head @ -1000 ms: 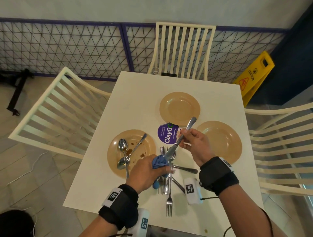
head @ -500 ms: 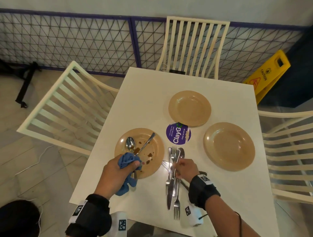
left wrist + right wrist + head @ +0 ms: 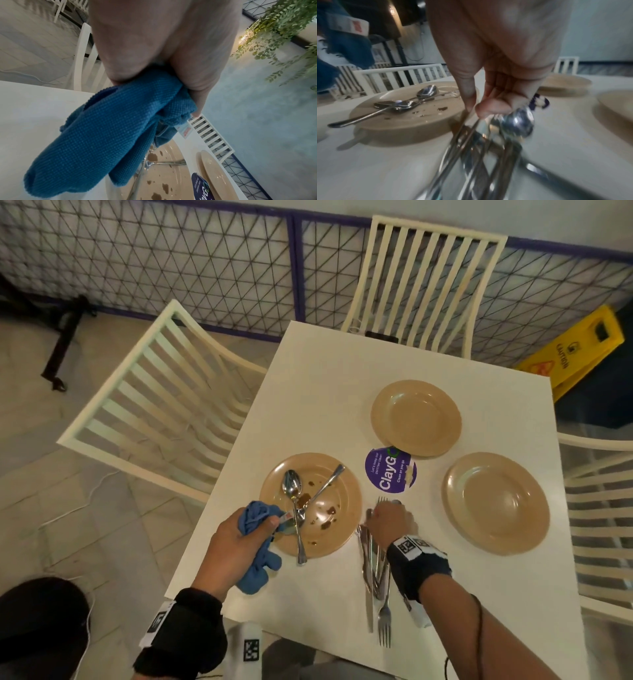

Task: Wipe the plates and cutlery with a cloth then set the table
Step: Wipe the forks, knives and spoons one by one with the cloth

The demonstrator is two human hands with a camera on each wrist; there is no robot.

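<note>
My left hand point(image 3: 260, 525) grips a bunched blue cloth point(image 3: 257, 573) point(image 3: 111, 142) at the near left rim of the dirty tan plate point(image 3: 346, 491) point(image 3: 402, 121). Two spoons point(image 3: 291, 486) point(image 3: 428, 90) lie crossed on that plate among brown food stains. To its right, my right hand point(image 3: 390, 522) point(image 3: 477, 112) is down on the far ends of a pile of cutlery point(image 3: 376, 570) point(image 3: 488, 155), and its thumb and curled fingers pinch them. A fork's tines and a spoon bowl point(image 3: 517, 124) stick out past the fingers. Two clean tan plates point(image 3: 416, 417) point(image 3: 496, 503) sit farther right.
The white table point(image 3: 325, 392) has a round purple sticker point(image 3: 390, 474) between the plates. White slatted chairs stand on the left point(image 3: 164, 405), far side point(image 3: 421, 285) and right point(image 3: 599, 508). A yellow caution sign point(image 3: 575, 350) leans by the mesh fence.
A second ago both hands held one piece of cutlery up in the cloth. The right hand has brought it down onto the pile, and the left hand has carried the cloth left to the dirty plate.
</note>
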